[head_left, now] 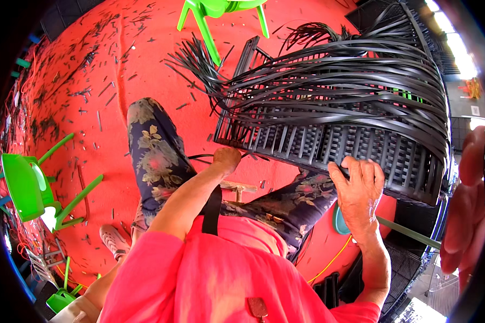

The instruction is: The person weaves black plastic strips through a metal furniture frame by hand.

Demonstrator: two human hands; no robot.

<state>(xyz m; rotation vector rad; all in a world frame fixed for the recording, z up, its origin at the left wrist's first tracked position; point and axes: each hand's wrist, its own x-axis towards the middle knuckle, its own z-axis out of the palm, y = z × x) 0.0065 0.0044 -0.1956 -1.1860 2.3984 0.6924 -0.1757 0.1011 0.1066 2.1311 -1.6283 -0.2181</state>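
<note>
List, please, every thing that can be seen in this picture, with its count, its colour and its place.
woven panel: one, black, on the person's lap, centre right
loose strips: many, black, fanning over the panel's top and left end
floor covering: one, red, under everything
strip offcuts: many, dark, scattered on the floor, upper left
chairs: two, green, one at the top, one tipped over at the left
cord: one, yellow, on the floor, lower right
shoe: one, pale, lower left
left hand: closed on a black strip at the panel's lower left corner
right hand: gripping the panel's lower edge
</note>
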